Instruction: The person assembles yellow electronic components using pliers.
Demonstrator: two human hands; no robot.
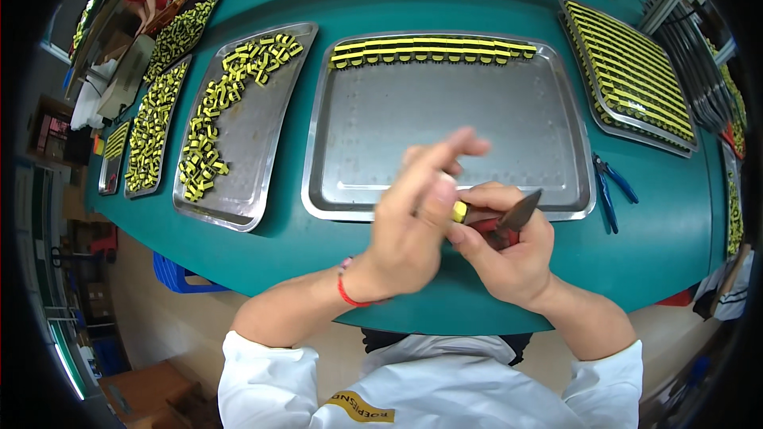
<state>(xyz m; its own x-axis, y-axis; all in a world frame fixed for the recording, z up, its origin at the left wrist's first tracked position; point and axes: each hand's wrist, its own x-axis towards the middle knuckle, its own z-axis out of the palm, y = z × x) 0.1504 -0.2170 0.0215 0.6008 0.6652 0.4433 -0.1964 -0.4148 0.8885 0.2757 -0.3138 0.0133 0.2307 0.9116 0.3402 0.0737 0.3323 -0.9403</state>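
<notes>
My right hand (513,258) is closed round a red-handled tool with a dark pointed blade (520,210), its tip pointing up and to the right. At that hand's thumb and forefinger sits a small yellow and black part (459,211), partly covered by fingers. Close beside it is my left hand (409,210), somewhat blurred, with fingers stretched out and its thumb near the part. Both hands are over the near edge of a metal tray (445,127). Along its far side runs a row of yellow and black parts (429,50).
On the left, another metal tray (250,135) holds loose parts, with more filled trays beyond it. To the right stands a tray (636,71) packed with parts in rows. Blue-handled pliers (612,191) lie on the green table (509,8). Another person's arm (149,0) shows at far left.
</notes>
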